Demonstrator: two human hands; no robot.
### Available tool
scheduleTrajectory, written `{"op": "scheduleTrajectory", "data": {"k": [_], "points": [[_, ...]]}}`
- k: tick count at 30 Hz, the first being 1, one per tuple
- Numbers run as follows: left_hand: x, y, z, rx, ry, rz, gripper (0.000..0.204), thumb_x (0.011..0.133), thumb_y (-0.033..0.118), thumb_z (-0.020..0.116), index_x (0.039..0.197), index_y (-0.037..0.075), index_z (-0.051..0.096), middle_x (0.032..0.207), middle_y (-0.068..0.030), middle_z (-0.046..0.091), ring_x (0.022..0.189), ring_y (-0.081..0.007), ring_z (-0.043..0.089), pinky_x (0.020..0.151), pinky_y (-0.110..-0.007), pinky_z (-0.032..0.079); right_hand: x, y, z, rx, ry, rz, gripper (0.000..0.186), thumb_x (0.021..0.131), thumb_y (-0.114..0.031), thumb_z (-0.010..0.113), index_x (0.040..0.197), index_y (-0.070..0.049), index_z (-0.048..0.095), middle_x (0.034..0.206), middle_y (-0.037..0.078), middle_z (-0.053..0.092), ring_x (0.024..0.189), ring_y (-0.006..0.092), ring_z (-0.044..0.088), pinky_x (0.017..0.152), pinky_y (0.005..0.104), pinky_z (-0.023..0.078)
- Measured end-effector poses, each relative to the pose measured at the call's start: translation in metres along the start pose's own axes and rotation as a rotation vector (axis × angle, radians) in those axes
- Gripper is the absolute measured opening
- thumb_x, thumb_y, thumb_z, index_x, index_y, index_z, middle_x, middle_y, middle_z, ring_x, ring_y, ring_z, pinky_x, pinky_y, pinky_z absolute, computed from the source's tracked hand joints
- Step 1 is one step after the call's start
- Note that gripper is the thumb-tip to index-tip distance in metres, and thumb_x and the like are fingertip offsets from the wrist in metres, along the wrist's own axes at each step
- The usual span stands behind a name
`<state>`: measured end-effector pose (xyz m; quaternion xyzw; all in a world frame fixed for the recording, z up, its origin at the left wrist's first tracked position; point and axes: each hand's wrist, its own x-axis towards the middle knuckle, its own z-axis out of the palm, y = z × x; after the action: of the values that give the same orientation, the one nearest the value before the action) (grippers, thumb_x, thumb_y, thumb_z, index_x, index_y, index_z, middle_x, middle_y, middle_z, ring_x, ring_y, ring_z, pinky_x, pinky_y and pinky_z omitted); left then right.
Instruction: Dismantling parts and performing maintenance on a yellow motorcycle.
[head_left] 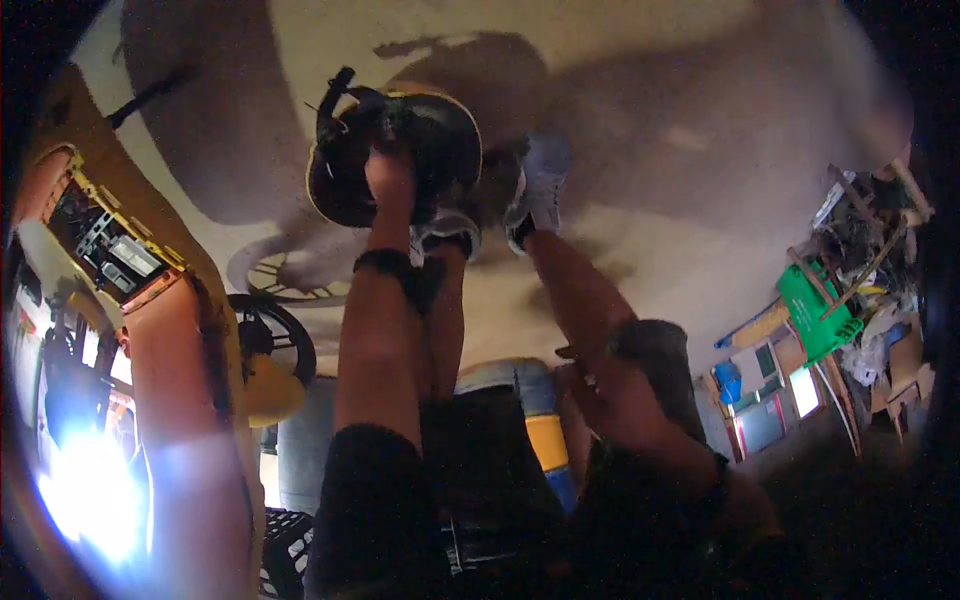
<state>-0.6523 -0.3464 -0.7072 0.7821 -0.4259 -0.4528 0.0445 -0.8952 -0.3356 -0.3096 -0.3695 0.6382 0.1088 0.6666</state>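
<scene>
My left arm reaches forward over my left leg, and my left hand [390, 178] is closed inside a dark, hollow, helmet-like shell [445, 150] with a thin yellow rim. What exactly the fingers grip in it is in deep shadow. A black strap-like part [333, 100] sticks up from the shell's far left edge. The shell is just beyond my left shoe [450, 232], partly over it. Near my right knee, my right hand [608, 390] hangs loosely with its fingers apart, and I see nothing in it.
On the left stands an orange body [170, 350] with an open bay of machinery, and a bright glare behind it. A black wheel [290, 335] and a flat spoked ring [290, 275] are nearby. At right lies a heap of wood, with a green bag [815, 310].
</scene>
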Motion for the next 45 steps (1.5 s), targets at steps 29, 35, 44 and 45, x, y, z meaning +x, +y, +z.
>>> {"op": "scheduleTrajectory", "data": {"k": [29, 35, 44, 45], "points": [[-0.627, 0.235, -0.464, -1.037, -0.574, 0.183, 0.031, 0.094, 0.03, 0.04, 0.083, 0.006, 0.054, 0.063, 0.0048, 0.041, 0.055, -0.0063, 0.037, 0.05, -0.023, 0.032, -0.389, -0.21, 0.088, -0.322, -0.208, -1.015, 0.021, 0.085, -0.012, 0.056, 0.101, -0.001, 0.061, 0.089, 0.01, 0.062, 0.082, 0.0139, 0.059, 0.073, 0.0271, 0.047], [-0.674, 0.139, -0.493, -0.923, -0.44, 0.338, 0.035, 0.094, 0.035, 0.039, 0.083, 0.006, 0.055, 0.065, 0.0026, 0.046, 0.06, -0.0079, 0.041, 0.054, -0.025, 0.036, -0.427, -0.212, 0.199, -0.419, -0.272, -0.978, 0.016, 0.083, -0.01, 0.057, 0.093, 0.001, 0.061, 0.077, 0.007, 0.064, 0.07, 0.0119, 0.06, 0.066, 0.0267, 0.048], [-0.724, -0.138, -0.528, -0.908, 0.327, -0.17, 0.03, 0.088, 0.025, 0.044, 0.078, 0.001, 0.058, 0.066, -0.0069, 0.055, 0.055, -0.0164, 0.051, 0.048, -0.034, 0.041, -0.421, -0.201, 0.364, -0.557, -0.206, -0.805, 0.023, 0.081, -0.015, 0.058, 0.1, -0.002, 0.057, 0.085, 0.013, 0.064, 0.073, 0.0202, 0.063, 0.066, 0.0323, 0.049], [-0.753, -0.133, -0.56, -1.235, 0.336, -0.295, 0.022, 0.088, 0.02, 0.045, 0.081, 0.003, 0.056, 0.062, -0.0028, 0.05, 0.05, -0.0129, 0.048, 0.043, -0.028, 0.037, -0.42, -0.202, 0.368, -0.645, -0.151, -0.845, 0.023, 0.081, -0.015, 0.057, 0.1, -0.002, 0.057, 0.086, 0.014, 0.064, 0.074, 0.0227, 0.063, 0.067, 0.0334, 0.049]]}}
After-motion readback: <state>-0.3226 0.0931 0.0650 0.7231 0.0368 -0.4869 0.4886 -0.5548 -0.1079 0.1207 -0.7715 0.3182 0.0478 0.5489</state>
